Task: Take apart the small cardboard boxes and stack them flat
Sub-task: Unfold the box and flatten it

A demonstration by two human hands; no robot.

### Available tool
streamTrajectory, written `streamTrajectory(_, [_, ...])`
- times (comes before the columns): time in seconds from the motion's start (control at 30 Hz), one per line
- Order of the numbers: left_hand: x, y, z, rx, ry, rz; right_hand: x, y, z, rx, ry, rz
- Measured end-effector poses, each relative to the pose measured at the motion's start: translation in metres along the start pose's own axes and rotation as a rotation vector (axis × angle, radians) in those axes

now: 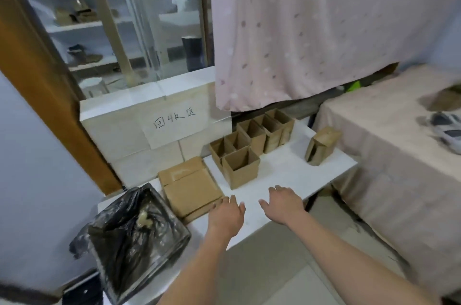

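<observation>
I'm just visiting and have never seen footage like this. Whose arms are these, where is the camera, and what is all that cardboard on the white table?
There is no machine here: a person wears one wide-angle camera on the head, looking forward and down, so the arms are their own. The left hand and right hand hover open over the white table, holding nothing. On it stands a cluster of open cardboard boxes, with one more box apart to the right. The stack of flattened boxes lies to the left, beside a bin lined with a black bag.
</observation>
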State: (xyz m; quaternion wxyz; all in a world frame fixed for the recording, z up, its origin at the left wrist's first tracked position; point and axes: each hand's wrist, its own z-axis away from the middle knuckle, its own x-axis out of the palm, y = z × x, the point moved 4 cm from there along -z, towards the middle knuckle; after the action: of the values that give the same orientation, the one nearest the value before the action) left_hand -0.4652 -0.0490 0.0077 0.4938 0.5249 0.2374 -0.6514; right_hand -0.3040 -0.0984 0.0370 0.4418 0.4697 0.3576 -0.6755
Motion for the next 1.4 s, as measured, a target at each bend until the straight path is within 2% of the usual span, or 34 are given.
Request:
streamTrajectory(0.23, [-0.002, 0.155, -0.076, 0.12, -0.004, -0.061, -0.019, 0.15, -0.038, 0.118, 0.011, -0.083])
streamTrajectory(0.53, [-0.011, 0.275, -0.142, 0.178, 0.023, -0.217, -0.052, 0.271, -0.082, 0.139, 0.033, -0.053])
streamTrajectory(0.87, [-0.013, 0.322, -0.224, 0.203, -0.011, -0.286, -0.064, 0.34, -0.154, 0.126, 0.059, -0.104])
streamTrajectory(1.0, [-0.013, 0.341, -0.273, 0.218, 0.03, -0.248, -0.064, 0.366, -0.193, 0.162, 0.042, -0.11])
streamTrajectory(1.23, [-0.007, 0.363, -0.35, 0.173, 0.032, -0.108, -0.066, 0.385, -0.267, 0.145, -0.053, -0.043])
streamTrajectory(1.4, [-0.004, 0.359, -0.404, 0.097, -0.005, 0.098, -0.081, 0.395, -0.329, 0.056, -0.083, 0.002])
